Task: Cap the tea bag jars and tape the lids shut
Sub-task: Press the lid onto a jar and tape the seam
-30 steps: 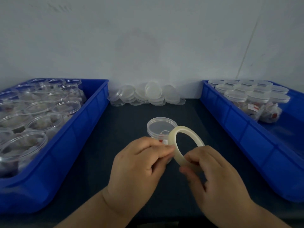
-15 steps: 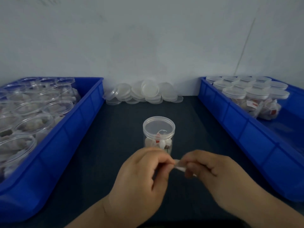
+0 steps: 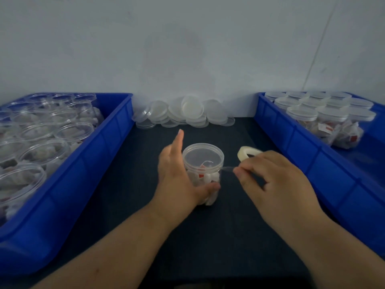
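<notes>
Status: jar (image 3: 205, 178) stands upright mid-counter (image 3: 208, 236), lid (image 3: 203, 155) on, tea bags visible inside. Its long axis is vertical, so the lid seam is a level ring just under the top.

Left hand (image 3: 177, 174) holds the jar from its left side. The thumb wraps across the lower front, the fingers run up along the far-left wall, and the index tip sticks above the lid. Right hand (image 3: 277, 180) sits just right of the jar at about seam height, clamped on the tape roll (image 3: 248, 153). The roll pokes out behind the knuckles. Thumb and forefinger pinch a short tape strip (image 3: 228, 168) that reaches toward the jar. Hands are apart with the jar between them.

Key relation: the strip runs roughly level from the right fingertips to the jar's right shoulder, at the lid seam. It is clear and thin, so I can't tell for sure whether its free end is stuck down, though it looks to touch.

My read: capping is done on this jar and taping is in hand. The next move needs the strip fed round the seam. Either the right hand orbits the jar or the left hand spins it about its vertical axis. Risk: the strip rides off the seam or folds on itself.

Around: left bin (image 3: 116, 142) with open jars (image 3: 68, 132), right bin (image 3: 291, 142) with capped jars (image 3: 331, 115), spare lids (image 3: 187, 113) heaped at the back.
</notes>
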Available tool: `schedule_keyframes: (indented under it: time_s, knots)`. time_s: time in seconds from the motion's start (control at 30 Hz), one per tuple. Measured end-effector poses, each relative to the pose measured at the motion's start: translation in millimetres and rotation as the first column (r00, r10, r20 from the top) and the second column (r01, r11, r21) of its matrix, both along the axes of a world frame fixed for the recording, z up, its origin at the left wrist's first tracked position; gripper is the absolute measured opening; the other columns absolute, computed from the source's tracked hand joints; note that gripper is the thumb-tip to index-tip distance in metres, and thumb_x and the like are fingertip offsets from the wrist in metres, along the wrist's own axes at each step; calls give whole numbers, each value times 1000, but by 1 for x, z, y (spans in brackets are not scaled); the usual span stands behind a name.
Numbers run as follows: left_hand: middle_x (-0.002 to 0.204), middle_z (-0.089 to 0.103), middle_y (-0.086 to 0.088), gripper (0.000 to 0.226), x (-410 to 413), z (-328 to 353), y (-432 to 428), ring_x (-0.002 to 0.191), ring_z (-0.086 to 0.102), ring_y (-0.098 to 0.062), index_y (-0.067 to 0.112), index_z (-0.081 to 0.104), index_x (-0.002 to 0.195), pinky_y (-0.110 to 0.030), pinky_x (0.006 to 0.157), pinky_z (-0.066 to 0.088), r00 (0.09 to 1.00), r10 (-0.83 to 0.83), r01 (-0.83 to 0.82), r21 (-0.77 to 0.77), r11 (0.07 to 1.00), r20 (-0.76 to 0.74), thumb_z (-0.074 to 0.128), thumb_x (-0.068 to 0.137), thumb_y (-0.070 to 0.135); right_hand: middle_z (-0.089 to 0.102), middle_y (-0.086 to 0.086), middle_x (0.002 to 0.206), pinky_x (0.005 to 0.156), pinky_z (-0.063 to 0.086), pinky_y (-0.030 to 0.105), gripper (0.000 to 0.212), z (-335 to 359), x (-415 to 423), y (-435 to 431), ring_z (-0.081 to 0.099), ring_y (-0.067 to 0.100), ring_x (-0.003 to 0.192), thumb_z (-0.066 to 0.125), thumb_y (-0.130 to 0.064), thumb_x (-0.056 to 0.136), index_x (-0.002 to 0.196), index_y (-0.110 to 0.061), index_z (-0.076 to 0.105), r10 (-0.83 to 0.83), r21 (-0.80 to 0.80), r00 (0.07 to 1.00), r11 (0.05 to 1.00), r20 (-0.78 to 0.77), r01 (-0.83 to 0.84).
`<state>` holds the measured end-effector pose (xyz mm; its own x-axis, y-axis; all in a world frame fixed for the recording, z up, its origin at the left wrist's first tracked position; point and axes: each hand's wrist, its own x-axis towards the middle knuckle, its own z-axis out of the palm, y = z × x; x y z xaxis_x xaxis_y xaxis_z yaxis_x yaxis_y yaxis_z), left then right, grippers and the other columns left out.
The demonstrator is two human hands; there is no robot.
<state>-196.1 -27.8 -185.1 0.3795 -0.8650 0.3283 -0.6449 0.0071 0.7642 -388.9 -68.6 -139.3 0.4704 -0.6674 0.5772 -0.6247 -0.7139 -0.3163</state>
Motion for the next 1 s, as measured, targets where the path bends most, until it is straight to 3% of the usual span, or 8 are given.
schedule_keyframes:
  time_s: [0.07, 0.13, 0.27, 0.33, 0.5, 0.73, 0.9, 1.0]
  knots:
    - [148, 28, 17, 136, -3, 2, -10, 133, 31, 2, 56, -5, 151, -20, 103, 28, 995, -50, 52, 11, 999, -86, 96, 62, 37, 59, -13, 91, 70, 45, 25, 35, 8, 5, 1, 52, 2, 77, 45, -50, 89, 96, -27, 71, 9, -22, 1000, 1000, 26, -9]
    - [142, 33, 25, 128, -5, 4, -9, 127, 36, 9, 64, 1, 147, -15, 99, 34, 990, -54, 46, -63, 997, -134, 95, 65, 36, 56, -16, 92, 68, 40, 20, 34, 15, 6, 3, 49, -1, 74, 45, -50, 89, 97, -28, 71, 26, -39, 999, 999, 34, -25]
    - [127, 51, 40, 111, -5, 17, 17, 122, 55, 9, 82, 16, 130, -27, 101, 50, 942, -130, 54, -244, 968, -309, 94, 60, 46, 54, -16, 87, 65, 30, 12, 32, 25, 0, 13, 44, -7, 69, 46, -49, 90, 93, -27, 68, 67, -89, 995, 994, 79, -60]
    - [128, 56, 38, 104, -7, 25, 32, 120, 59, 6, 80, 20, 134, -26, 97, 54, 924, -187, 73, -325, 943, -334, 90, 63, 50, 55, -15, 85, 63, 30, 10, 30, 28, -4, 19, 44, -7, 69, 47, -47, 91, 91, -25, 68, 91, -100, 991, 992, 99, -81]
    - [124, 59, 41, 76, -21, 41, 55, 113, 63, 8, 57, 28, 143, -4, 83, 48, 903, -326, 201, -394, 897, -280, 74, 87, 36, 52, -17, 80, 69, 34, 6, 23, 37, -5, 34, 46, -5, 73, 53, -44, 95, 85, -26, 64, 159, -138, 979, 980, 125, -142]
    - [117, 60, 18, 55, -28, 48, 65, 112, 66, -9, 46, 39, 122, -19, 85, 55, 938, -282, 198, -353, 914, -203, 70, 78, 50, 50, -17, 76, 65, 34, 9, 27, 41, -4, 45, 46, -3, 70, 50, -50, 92, 83, -28, 63, 144, -100, 983, 986, 118, -132]
    - [118, 59, 11, 55, -31, 51, 69, 111, 68, -22, 45, 42, 118, -36, 86, 61, 933, -304, 211, -390, 897, -194, 75, 74, 46, 52, -17, 77, 62, 33, 10, 30, 41, -4, 48, 48, 0, 71, 47, -53, 91, 84, -29, 63, 131, -60, 986, 990, 100, -125]
    - [117, 59, 14, 57, -32, 52, 70, 110, 68, -21, 46, 42, 117, -36, 84, 61, 930, -305, 211, -380, 901, -207, 78, 72, 46, 52, -17, 75, 63, 34, 9, 31, 42, -5, 48, 49, 0, 70, 48, -53, 91, 83, -28, 65, 127, -61, 987, 991, 101, -121]
